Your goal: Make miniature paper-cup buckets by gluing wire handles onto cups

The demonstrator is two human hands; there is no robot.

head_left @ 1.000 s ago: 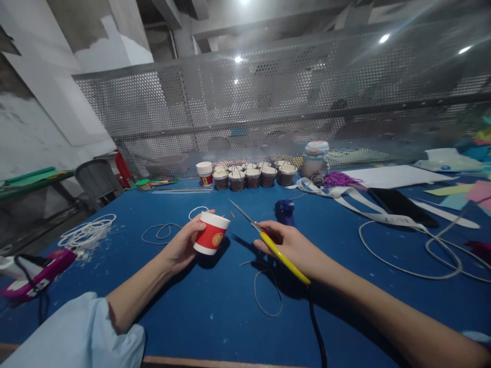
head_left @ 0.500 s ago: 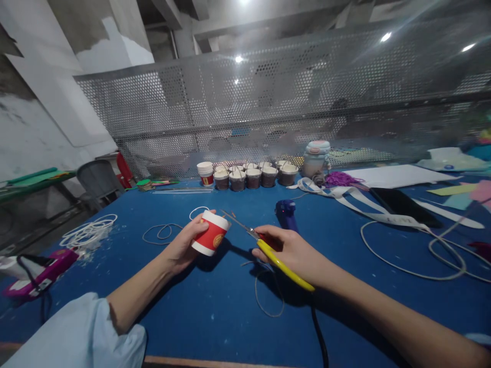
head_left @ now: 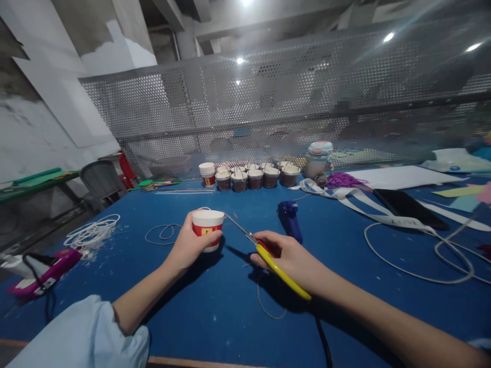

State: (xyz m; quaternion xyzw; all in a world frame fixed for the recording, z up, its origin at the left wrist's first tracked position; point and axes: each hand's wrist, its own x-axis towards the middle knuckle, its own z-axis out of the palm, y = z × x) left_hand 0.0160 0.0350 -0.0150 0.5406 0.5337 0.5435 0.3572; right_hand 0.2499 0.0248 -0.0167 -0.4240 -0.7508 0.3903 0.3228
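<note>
A red and white paper cup [head_left: 208, 220] stands nearly upright in my left hand [head_left: 188, 239], whose fingers and thumb wrap round it. My right hand [head_left: 289, 255] is closed on long-nosed pliers [head_left: 282, 273] with yellow and red handles. Their thin tips point at the cup's rim on its right side; whether they touch it I cannot tell. Behind my right hand lies a blue glue gun [head_left: 290, 221] with a small red light. A thin grey cord [head_left: 268, 306] loops on the table under the pliers.
Along the back of the blue table [head_left: 192, 317] stand several dark, cream-rimmed small buckets [head_left: 255, 179] and a stack of paper cups [head_left: 207, 176]. White cord [head_left: 92, 229] and a magenta power strip [head_left: 57, 271] lie left. White ribbon [head_left: 368, 204], purple yarn [head_left: 343, 180] and a phone [head_left: 410, 208] lie right.
My left hand has turned the cup from tilted to nearly upright, so its rim now faces up. The pliers stay in my right hand, hardly moved.
</note>
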